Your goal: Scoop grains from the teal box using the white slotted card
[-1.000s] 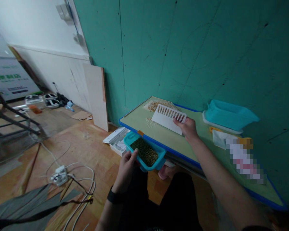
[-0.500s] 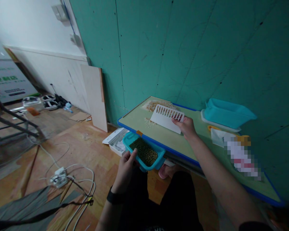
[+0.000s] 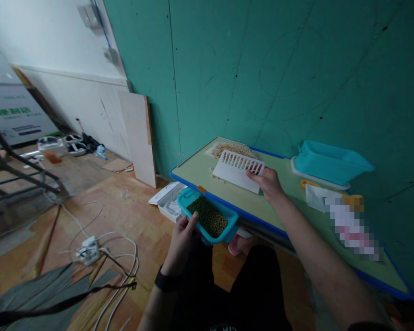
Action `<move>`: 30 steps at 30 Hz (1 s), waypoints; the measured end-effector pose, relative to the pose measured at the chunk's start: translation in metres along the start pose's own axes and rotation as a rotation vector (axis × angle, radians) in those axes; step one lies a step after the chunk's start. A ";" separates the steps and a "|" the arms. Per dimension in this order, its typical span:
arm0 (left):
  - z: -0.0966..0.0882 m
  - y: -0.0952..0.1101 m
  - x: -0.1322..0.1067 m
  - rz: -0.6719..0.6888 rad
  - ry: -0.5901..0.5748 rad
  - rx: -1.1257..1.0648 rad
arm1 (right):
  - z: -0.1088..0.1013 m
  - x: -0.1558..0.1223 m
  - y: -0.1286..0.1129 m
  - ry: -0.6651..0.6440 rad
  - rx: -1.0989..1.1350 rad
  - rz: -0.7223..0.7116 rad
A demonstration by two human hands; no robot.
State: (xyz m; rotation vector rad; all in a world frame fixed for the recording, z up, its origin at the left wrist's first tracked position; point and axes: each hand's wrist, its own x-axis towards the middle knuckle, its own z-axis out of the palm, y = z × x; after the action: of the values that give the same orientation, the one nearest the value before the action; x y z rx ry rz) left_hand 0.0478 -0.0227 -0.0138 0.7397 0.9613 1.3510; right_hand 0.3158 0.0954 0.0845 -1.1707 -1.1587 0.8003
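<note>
My left hand (image 3: 182, 236) grips the near-left rim of a turquoise plastic tub (image 3: 232, 224), thumb on top. The tub is held at the board table's near edge, with green beans (image 3: 202, 208) and yellowish beans (image 3: 216, 225) inside. My right hand (image 3: 271, 185) pinches the right end of a white slotted plastic scraper (image 3: 234, 175), which is tilted low over the tabletop (image 3: 274, 212). Whether its lower edge touches the surface, I cannot tell. Behind the scraper spreads a heap of pale grains (image 3: 224, 149), and a few bits lie by its left edge.
On the right of the table stand another turquoise tub (image 3: 331, 161) on a white lid and an orange-handled thing (image 3: 353, 201) beside a blurred packet. An opened white box (image 3: 169, 202) sits on the floor under the left corner. A power strip (image 3: 88, 250) with cables lies at left.
The scraper has shifted slightly left over the small patch of grains, and fewer of these show at its left edge. My left hand keeps its hold on the tub. The view has shifted slightly.
</note>
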 end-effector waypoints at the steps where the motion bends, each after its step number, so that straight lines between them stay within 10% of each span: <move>1: 0.000 0.000 0.000 0.000 0.001 -0.005 | 0.000 0.000 0.000 -0.005 0.003 0.003; 30: -0.001 0.000 0.000 0.007 0.003 -0.023 | 0.012 -0.001 0.004 -0.096 0.032 0.014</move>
State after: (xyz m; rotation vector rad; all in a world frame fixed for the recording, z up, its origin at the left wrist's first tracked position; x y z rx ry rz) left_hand 0.0472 -0.0227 -0.0137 0.7244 0.9449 1.3679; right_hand 0.3042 0.0983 0.0802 -1.1252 -1.2125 0.8908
